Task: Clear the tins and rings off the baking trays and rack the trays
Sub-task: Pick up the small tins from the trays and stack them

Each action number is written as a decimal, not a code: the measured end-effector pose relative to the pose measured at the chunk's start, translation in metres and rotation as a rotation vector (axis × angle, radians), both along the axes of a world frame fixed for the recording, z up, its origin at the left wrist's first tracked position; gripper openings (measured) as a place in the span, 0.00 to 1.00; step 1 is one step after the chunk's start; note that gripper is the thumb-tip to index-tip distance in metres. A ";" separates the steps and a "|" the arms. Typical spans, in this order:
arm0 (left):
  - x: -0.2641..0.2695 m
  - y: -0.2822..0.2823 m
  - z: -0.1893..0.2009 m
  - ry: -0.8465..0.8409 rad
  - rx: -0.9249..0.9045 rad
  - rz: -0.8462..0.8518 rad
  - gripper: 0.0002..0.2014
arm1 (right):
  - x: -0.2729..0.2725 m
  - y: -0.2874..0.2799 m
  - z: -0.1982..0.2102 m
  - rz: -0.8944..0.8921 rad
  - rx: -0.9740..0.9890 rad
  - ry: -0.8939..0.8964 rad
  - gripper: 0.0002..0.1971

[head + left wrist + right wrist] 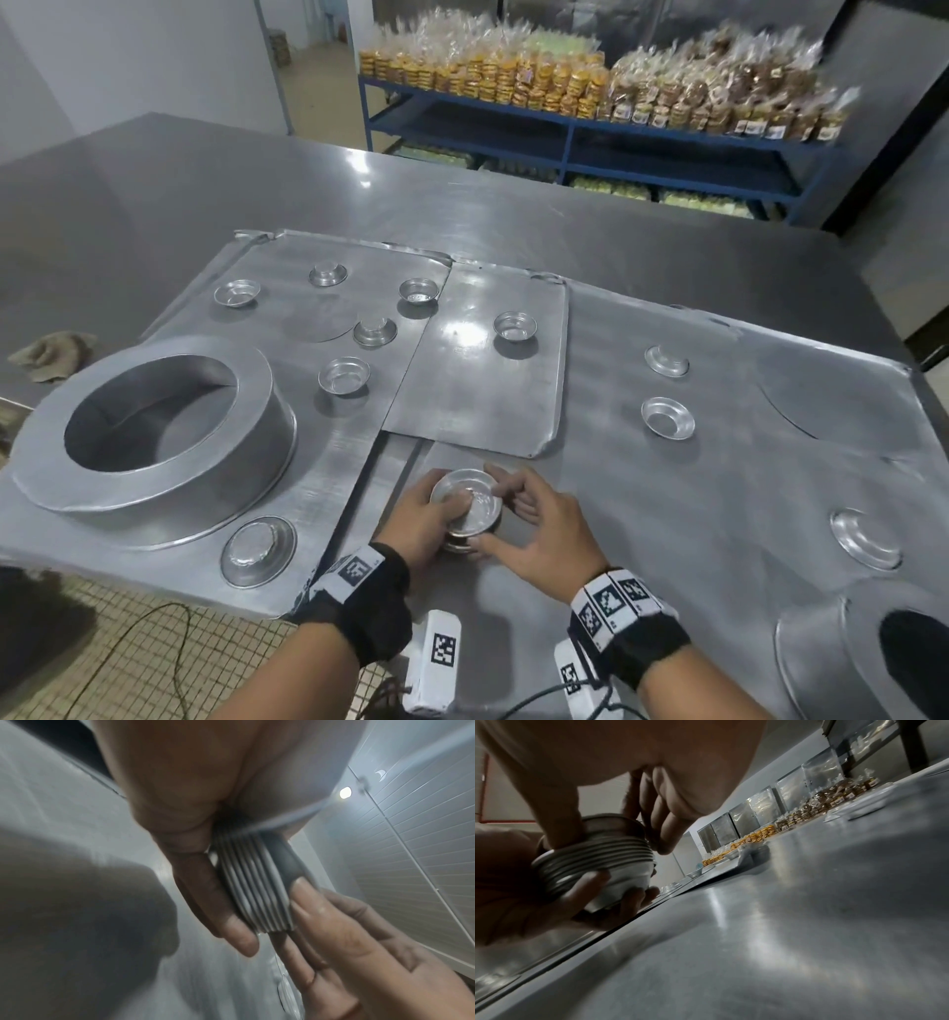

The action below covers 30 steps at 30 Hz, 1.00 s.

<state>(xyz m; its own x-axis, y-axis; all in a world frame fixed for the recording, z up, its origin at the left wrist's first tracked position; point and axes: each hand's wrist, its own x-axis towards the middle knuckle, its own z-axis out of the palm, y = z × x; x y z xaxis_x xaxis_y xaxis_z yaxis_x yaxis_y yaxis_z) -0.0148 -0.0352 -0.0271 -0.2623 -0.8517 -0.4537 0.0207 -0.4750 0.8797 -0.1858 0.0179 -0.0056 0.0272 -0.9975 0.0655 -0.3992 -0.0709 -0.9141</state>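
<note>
The left hand (418,519) wraps the stack (466,506) of nested tins from its left side, with fingers (226,914) curled under the base, as the left wrist view shows. The right hand (534,534) closes on the same stack from the right: its thumb lies along the near edge and its fingertips (663,833) touch the far rim. So both grips pinch the stack, held low over the bench (154,195), in the gap between the trays.

Outward from there, loose tins are still scattered about. One tin (515,327) sits on the small middle tray (477,406), several lie on the left tray (287,288), and a near tin (259,551) lies upside down at that tray's front edge. A wide ring (164,426) stands on the same tray. More tins, one of them (667,418) upright, lie on the right tray (770,462).

By my judgement the clearing is partway done and no tray is ready for racking.

The risks: the nested rims look thin and slick, so an uneven squeeze could tilt the stack and fan it apart. Adding a tin with its mouth facing the wrong way would stop it nesting and leave the pile unsteady. The trays overlap, so lifting one before its tins are off would probably send them sliding.
</note>
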 end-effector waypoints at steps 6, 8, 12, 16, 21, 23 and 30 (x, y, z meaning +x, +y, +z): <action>-0.015 0.002 0.006 0.009 0.002 -0.018 0.15 | -0.019 0.008 -0.002 -0.011 0.029 -0.016 0.25; -0.021 0.001 0.006 -0.012 0.016 -0.016 0.16 | -0.024 0.009 -0.004 -0.025 0.036 -0.019 0.25; -0.031 -0.004 0.001 -0.057 0.045 -0.067 0.22 | -0.033 0.013 -0.007 -0.060 0.052 -0.027 0.25; -0.039 -0.003 0.002 -0.049 0.076 -0.103 0.26 | -0.042 0.016 -0.006 -0.057 0.073 -0.064 0.25; -0.045 -0.001 0.003 -0.069 0.112 -0.122 0.25 | -0.053 0.011 -0.006 0.015 0.145 -0.123 0.33; -0.046 0.000 0.004 -0.058 0.128 -0.105 0.25 | -0.058 0.008 -0.006 0.051 0.180 -0.122 0.36; -0.050 0.005 0.020 0.081 0.226 -0.092 0.22 | -0.090 -0.024 -0.012 -0.232 0.175 -0.018 0.34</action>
<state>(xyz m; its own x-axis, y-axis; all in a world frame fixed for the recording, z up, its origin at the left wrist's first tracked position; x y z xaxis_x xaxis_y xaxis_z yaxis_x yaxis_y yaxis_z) -0.0650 -0.0305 -0.0074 -0.3772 -0.7020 -0.6041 0.0342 -0.6624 0.7483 -0.2758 -0.0060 -0.0178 -0.2029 -0.9730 -0.1101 -0.3697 0.1803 -0.9115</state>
